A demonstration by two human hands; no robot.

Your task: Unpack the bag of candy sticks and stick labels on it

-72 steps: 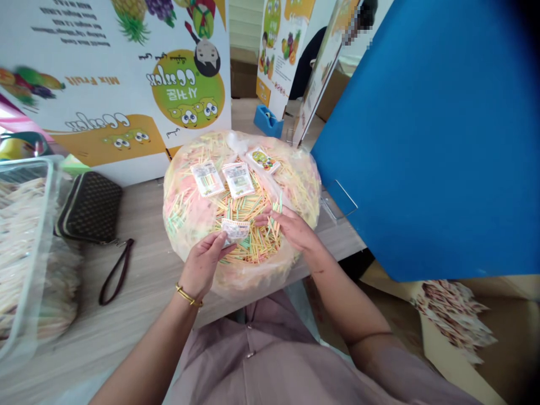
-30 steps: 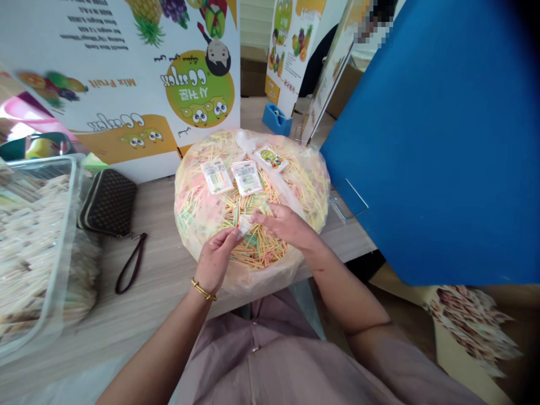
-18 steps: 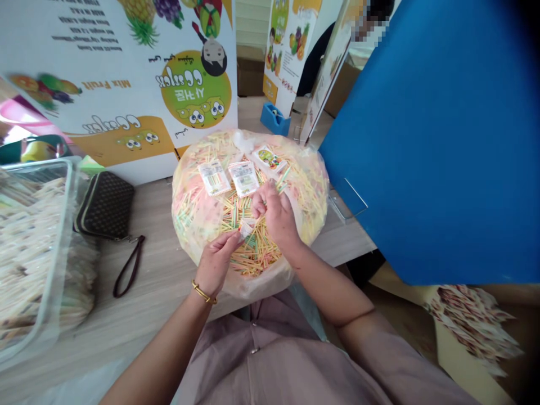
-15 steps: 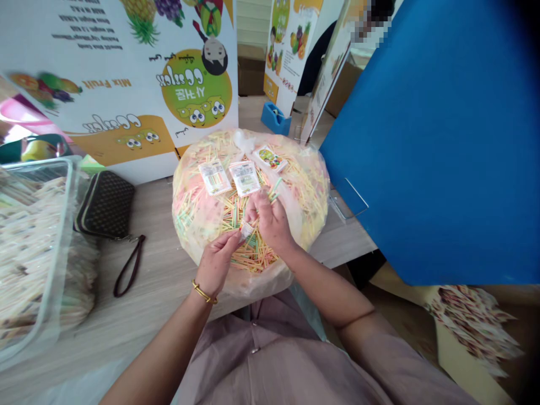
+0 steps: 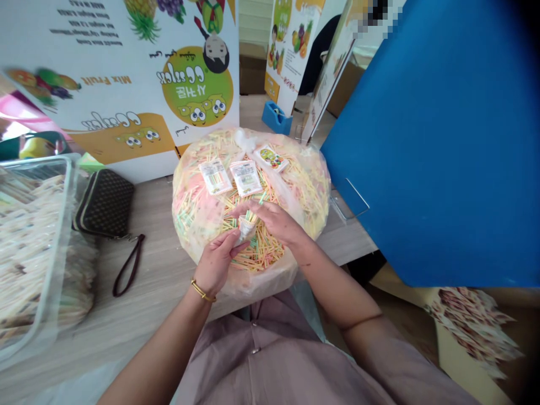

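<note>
In my left hand (image 5: 216, 260) a small white sachet (image 5: 247, 227) is pinched between thumb and fingers. My right hand (image 5: 276, 220) is just above it, closed on a few thin pastel candy sticks (image 5: 250, 215) whose ends show on either side of the fingers. The lower ends are at the sachet's mouth; whether they are inside it I cannot tell. Both hands are over a big clear plastic bag (image 5: 192, 233) full of loose candy sticks (image 5: 264, 256). Two printed packets (image 5: 216, 176) (image 5: 246, 178) and a small stack of sachets (image 5: 272, 158) lie on top of it.
At left stand a clear tub (image 5: 63, 225) of filled packets and a dark patterned wallet (image 5: 105, 202). A printed carton (image 5: 126, 101) rises behind, beside a blue tape dispenser (image 5: 276, 117). A blue panel (image 5: 434, 152) blocks the right; packets (image 5: 475, 326) lie in a box below.
My right hand has turned flatter, its fingers now reaching left over the sachet, and the candy sticks have come down to its mouth. My left hand has barely moved.
</note>
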